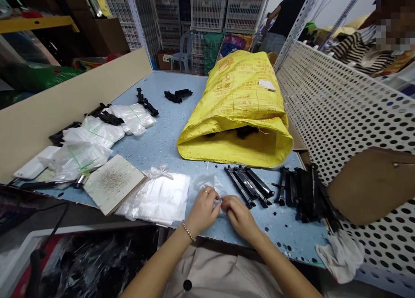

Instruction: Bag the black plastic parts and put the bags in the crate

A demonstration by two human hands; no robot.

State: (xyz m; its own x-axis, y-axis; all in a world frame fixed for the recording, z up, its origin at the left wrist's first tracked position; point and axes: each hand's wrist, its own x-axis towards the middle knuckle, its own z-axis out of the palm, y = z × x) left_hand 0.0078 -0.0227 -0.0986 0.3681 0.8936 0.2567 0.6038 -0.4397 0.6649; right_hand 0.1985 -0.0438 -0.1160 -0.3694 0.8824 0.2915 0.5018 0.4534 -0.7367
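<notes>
Near the table's front edge, my left hand [206, 208] and my right hand [239, 215] meet fingertip to fingertip. Both pinch a thin clear plastic bag [207, 182], part of which lies spread on the blue table beyond the fingers. Left of my hands rests a stack of clear plastic bags [168, 196]. To the right, several slim black plastic parts [248, 185] lie side by side, and a pile of more black parts [301, 192] sits farther right. Behind my hands a large yellow woven sack [246, 99] lies with its mouth toward me, dark contents just showing inside.
A square board [114, 183], a hammer [78, 182] and bundled plastic bags [94, 134] occupy the left. Black parts [177, 95] lie at the back. A perforated white panel [350, 103] borders the right, a cream board [74, 90] the left. A box of wrapped items [103, 263] stands below.
</notes>
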